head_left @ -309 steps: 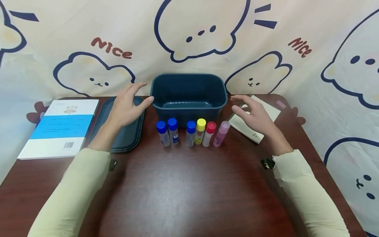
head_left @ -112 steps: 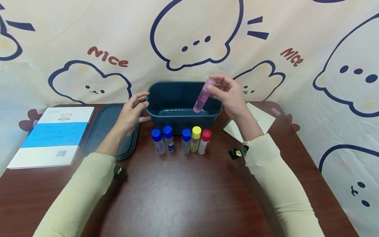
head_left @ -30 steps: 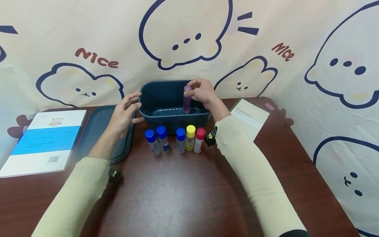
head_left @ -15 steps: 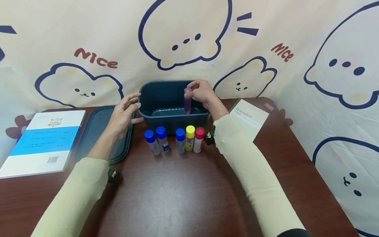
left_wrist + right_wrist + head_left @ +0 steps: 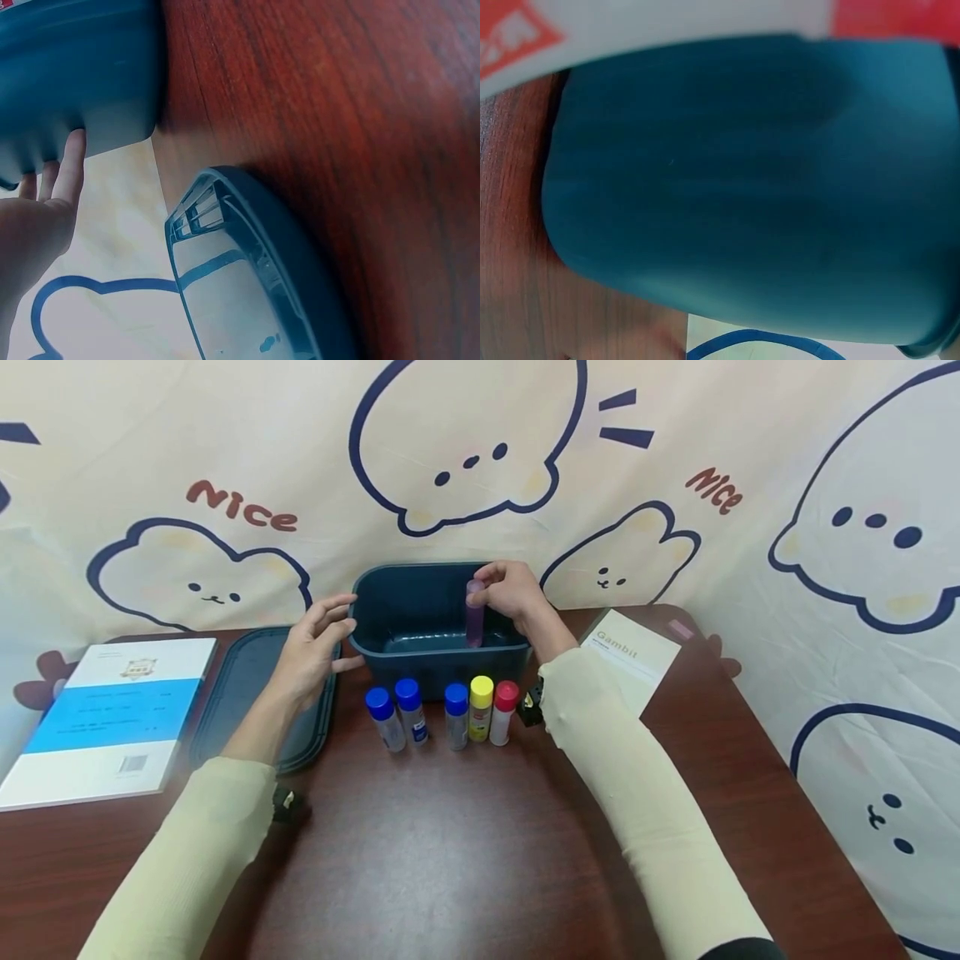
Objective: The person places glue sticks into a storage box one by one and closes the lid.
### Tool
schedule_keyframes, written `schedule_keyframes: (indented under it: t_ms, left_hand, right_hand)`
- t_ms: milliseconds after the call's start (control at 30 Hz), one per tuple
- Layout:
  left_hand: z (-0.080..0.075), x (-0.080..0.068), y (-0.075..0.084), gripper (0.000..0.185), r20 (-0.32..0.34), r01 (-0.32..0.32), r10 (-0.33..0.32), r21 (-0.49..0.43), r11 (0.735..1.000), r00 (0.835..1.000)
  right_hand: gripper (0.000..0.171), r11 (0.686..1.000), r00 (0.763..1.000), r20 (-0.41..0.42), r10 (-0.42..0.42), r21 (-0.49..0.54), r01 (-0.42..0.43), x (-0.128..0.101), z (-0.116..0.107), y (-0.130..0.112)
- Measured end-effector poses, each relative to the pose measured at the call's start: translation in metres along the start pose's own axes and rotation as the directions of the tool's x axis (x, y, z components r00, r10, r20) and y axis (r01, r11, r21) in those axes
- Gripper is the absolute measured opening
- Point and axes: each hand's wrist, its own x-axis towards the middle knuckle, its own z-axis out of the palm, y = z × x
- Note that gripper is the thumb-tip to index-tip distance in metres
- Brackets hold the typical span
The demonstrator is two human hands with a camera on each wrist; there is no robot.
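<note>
Right grip (image 5: 512,591) around pink bottle's (image 5: 475,617) top

A translucent pink tube (image 5: 475,614) is showing against a dark teal bin (image 5: 390,647); bottle caps are running blue, blue, blue, yellow (image 5: 481,686), red (image 5: 506,691).

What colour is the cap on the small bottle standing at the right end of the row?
Red: the small plastic bottle's cap shows best in the head view.
</note>
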Motion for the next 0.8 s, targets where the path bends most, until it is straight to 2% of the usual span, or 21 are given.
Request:
schedule_keyframes:
  t_ms: [433,800]
  left_hand:
    - [-0.0004,0.0018,-0.0004,0.046,-0.002,-0.001,0.001,-0.018,1.0,1.0]
    - [0.0004,0.0022,-0.0003,0.046,-0.001,0.001,-0.001,-0.009,1.0,1.0]
  right_hand:
    - [0.039,1.0,0.998,-0.058,-0.019,0.003,0.019,0.0005,-0.0005,-0.0027]
    - [0.043,0.995,0.993,-0.071,-0.095,0.015,0.096,-0.0077,-0.0065,-0.0075]
